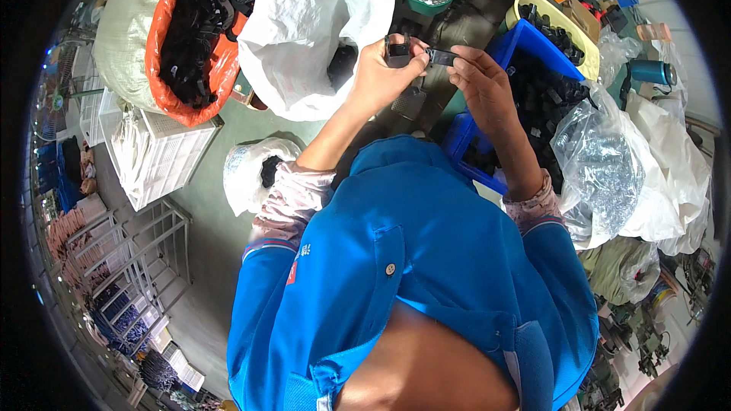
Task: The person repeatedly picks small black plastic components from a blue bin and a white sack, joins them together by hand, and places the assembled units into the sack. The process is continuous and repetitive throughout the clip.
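Pinched from both sides

Head view: the left hand (pixel 378 74) pinches a black piece (pixel 397 50); the right hand (pixel 486 90) pinches a dark strip (pixel 442 57) reaching toward it, between white sack (pixel 276 34) and blue bin (pixel 550 47).

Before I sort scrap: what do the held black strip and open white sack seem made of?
Black strip: possibly plastic, smooth with a slight sheen; metal can't be excluded. White sack: probably plastic, perhaps woven, matte, judging by its sharp creases.
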`<control>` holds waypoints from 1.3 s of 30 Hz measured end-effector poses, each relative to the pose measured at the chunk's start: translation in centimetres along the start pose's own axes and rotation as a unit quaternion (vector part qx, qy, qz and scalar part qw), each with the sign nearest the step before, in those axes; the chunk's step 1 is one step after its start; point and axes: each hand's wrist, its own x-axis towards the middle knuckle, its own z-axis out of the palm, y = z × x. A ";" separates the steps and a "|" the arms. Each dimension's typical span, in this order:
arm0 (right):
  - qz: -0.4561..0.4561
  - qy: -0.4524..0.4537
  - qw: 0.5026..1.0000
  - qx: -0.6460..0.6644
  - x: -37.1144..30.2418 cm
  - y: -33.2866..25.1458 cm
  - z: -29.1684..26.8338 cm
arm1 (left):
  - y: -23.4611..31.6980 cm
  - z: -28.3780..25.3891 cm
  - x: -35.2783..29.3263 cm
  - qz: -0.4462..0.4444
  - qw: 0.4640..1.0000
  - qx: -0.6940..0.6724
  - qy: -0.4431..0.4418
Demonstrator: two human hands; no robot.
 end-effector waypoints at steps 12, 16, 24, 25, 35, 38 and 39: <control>-0.126 -0.015 0.986 -0.110 0.9 1.2 -0.2 | -0.4 -0.3 0.1 -0.059 0.997 -0.042 0.007; -0.090 -0.004 0.992 -0.093 1.4 1.1 -0.2 | -1.2 -0.3 0.2 -0.070 0.986 -0.149 0.017; -0.021 -0.048 0.998 0.030 2.9 -1.2 -2.7 | -0.7 -3.1 -0.4 -0.224 0.911 -0.330 -0.107; -0.022 -0.062 0.997 0.043 3.0 -1.4 -2.9 | -0.3 -2.8 -0.7 -0.226 0.913 -0.322 -0.111; -0.085 -0.093 0.984 -0.126 3.1 -3.4 -0.8 | 0.7 -0.9 -2.1 -0.209 0.950 -0.156 -0.169; -0.083 -0.100 0.972 -0.193 3.1 -3.4 -0.7 | 0.7 -0.7 -2.3 -0.211 0.950 -0.154 -0.173; -0.083 -0.103 0.968 -0.211 3.0 -3.5 -0.5 | 0.8 -0.6 -2.3 -0.213 0.949 -0.155 -0.172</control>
